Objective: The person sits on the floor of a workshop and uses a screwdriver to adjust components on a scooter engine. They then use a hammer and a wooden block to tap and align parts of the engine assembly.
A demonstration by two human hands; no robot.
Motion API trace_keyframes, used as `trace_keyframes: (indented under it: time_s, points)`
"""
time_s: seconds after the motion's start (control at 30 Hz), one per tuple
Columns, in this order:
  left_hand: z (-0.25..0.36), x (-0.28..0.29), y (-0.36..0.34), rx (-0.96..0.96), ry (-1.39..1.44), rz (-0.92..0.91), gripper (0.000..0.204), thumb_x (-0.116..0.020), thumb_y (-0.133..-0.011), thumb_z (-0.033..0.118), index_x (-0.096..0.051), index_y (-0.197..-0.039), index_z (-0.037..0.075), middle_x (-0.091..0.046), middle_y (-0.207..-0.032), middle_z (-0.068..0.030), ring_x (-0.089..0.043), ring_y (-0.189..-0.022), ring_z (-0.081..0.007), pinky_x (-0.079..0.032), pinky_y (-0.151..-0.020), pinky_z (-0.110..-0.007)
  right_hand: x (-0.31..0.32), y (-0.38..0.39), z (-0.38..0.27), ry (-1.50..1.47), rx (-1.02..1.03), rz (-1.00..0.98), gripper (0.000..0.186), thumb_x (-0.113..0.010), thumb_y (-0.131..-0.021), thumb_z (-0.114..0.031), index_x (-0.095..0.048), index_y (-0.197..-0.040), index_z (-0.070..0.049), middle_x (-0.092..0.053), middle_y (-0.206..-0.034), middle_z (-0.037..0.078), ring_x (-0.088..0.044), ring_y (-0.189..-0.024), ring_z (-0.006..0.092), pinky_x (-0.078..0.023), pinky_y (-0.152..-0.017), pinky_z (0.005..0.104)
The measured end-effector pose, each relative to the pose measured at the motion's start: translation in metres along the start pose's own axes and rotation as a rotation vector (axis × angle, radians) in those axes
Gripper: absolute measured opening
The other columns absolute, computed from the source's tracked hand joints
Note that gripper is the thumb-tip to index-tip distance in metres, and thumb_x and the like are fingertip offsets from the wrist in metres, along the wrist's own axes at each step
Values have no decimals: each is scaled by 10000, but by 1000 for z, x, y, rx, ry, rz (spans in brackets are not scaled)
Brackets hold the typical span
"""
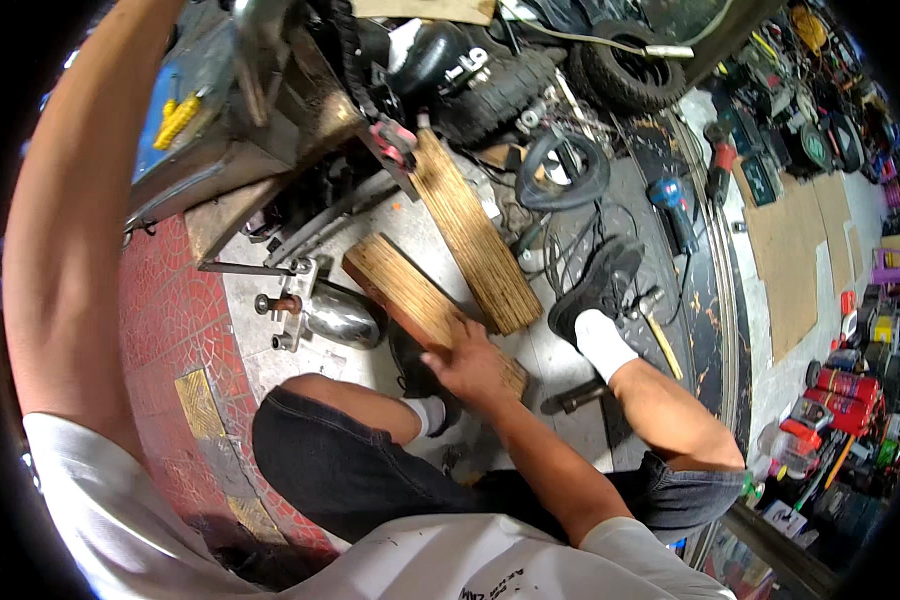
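My right hand (pixel 467 365) grips the lower end of a short wooden plank (pixel 400 285), with fingers over its top face. A longer plank (pixel 475 235) lies diagonally beyond it. A polished metal cylinder with a bolted bracket (pixel 340 315) lies just left of the short plank. My left forearm (pixel 80 230) reaches up past the upper left edge, and that hand is out of sight. Near it are yellow-handled tools (pixel 178 120) on a metal bench (pixel 220 160).
Tires (pixel 625 80), an inner tube (pixel 562 172), a blue power tool (pixel 675 215), a red grinder (pixel 720 160) and a hammer (pixel 662 340) surround my feet. Cardboard (pixel 775 280) and piled tools lie right, beside a metal track (pixel 730 400). Red patterned tiles (pixel 160 330) are left.
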State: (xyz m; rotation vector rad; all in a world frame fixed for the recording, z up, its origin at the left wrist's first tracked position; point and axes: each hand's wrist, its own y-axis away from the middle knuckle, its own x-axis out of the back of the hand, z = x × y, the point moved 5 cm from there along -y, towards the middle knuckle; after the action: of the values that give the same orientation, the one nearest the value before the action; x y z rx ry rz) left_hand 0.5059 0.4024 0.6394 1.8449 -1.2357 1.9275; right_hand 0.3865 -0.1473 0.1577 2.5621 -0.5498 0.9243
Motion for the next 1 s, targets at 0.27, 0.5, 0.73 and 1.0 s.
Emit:
trace_keyframes:
  time_s: [0.27, 0.5, 0.73, 1.0]
  points:
    - [46, 47, 80, 218, 386, 78, 452, -673, -891, 371, -724, -1169, 18, -727, -1116, -249, -699, -1076, -362, -539, -951, -442, -41, -121, -34, 141, -262, -406, 1168, -853, -738, -536, -267, -1591, 5, -347, -1585, 237, -310, -1474, 422, -317, -1189, 554]
    - [50, 47, 82, 233, 412, 47, 430, -664, -891, 395, -758, -1092, 27, -722, -1117, -257, -689, -1105, -386, -533, -966, -469, -12, -129, -26, 164, -105, -330, 999, -892, -593, -553, -555, -1315, 50, -517, -1385, 364, -515, -1311, 473, -438, -1098, 499]
    - [36, 26, 66, 135, 289, 70, 462, -618, -924, 497, -765, -1181, 143, -748, -1094, -199, -699, -1076, -396, -523, -971, -484, 154, -120, -89, -309, -215, 115, 816, -935, -652, -373, -552, -1215, 78, -710, -1099, 244, -713, -1020, 328, -566, -879, 408]
    - [37, 21, 63, 130, 302, 102, 456, -602, -940, 483, -757, -1199, 141, -735, -1155, -194, -681, -1121, -391, -514, -1000, -493, 263, -132, -97, 105, -254, 438, 893, -942, -621, -396, -489, -1237, 64, -693, -1129, 283, -686, -1075, 416, -526, -958, 454]
